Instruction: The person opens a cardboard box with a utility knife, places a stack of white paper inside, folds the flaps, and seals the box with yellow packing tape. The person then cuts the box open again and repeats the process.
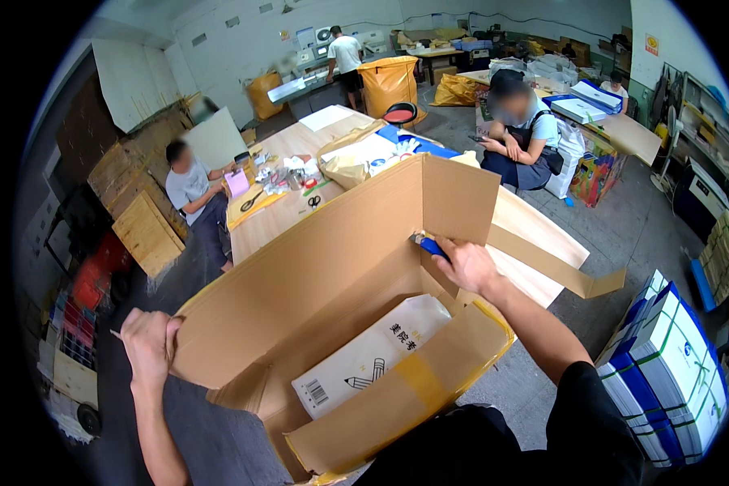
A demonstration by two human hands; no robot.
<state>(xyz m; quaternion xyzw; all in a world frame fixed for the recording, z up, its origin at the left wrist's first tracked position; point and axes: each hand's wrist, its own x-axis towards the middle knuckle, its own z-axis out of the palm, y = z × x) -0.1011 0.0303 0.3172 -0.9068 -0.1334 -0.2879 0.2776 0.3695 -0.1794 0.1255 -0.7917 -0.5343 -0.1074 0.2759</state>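
Note:
A large open cardboard box (324, 243) stands in front of me, its far wall raised high. My left hand (148, 340) is closed on the upper left corner of that wall. In my right hand (466, 266) is a blue utility knife (431, 245), its tip against the cardboard at the inner far right corner. A strip of cardboard (555, 263) juts out to the right beyond my right wrist. Inside the box lies a white printed package (373, 356) with a pencil drawing. Yellow tape crosses the near flap (413, 381).
Behind the box is a wooden table (255, 239) with scissors (315, 202) and clutter. A seated person (194, 190) is at its left, another person (517, 134) sits beyond its right side. Strapped stacks of blue-white sheets (664, 364) stand on the floor at right. A red machine (101, 271) is far left.

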